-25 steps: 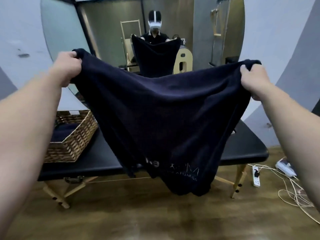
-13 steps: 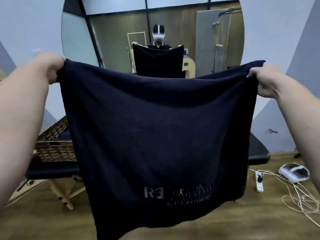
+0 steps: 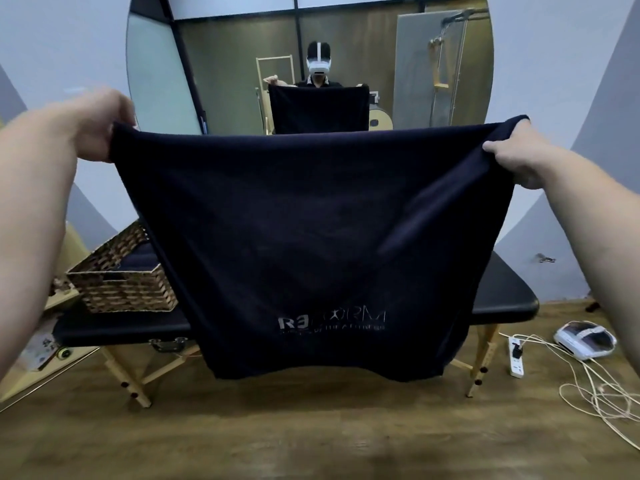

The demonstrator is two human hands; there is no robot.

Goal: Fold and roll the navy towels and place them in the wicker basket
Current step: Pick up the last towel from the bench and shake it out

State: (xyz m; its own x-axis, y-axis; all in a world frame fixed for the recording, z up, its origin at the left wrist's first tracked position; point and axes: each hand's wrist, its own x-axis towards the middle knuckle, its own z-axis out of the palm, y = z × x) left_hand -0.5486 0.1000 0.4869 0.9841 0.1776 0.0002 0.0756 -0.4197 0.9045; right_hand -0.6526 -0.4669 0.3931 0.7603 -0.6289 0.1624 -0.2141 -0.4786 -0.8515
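Note:
A navy towel (image 3: pixel 311 237) with pale lettering near its lower edge hangs spread out in the air in front of me. My left hand (image 3: pixel 95 128) grips its top left corner and my right hand (image 3: pixel 519 157) grips its top right corner, arms stretched wide. The towel's lower edge hangs below the front edge of the black padded table (image 3: pixel 502 296) and hides most of the tabletop. The wicker basket (image 3: pixel 121 285) stands on the table's left end, with dark navy cloth (image 3: pixel 138 261) lying inside it.
A large round mirror (image 3: pixel 242 64) on the wall behind the table reflects me holding the towel. A power strip (image 3: pixel 516 355), a white device (image 3: pixel 585 337) and loose cables (image 3: pixel 606 393) lie on the wooden floor at right. The table's wooden legs (image 3: pixel 128 379) stand below.
The towel went from a sagging hang to being stretched flat between my hands. Its top edge has dropped a little lower in view, and more of the floor shows below it.

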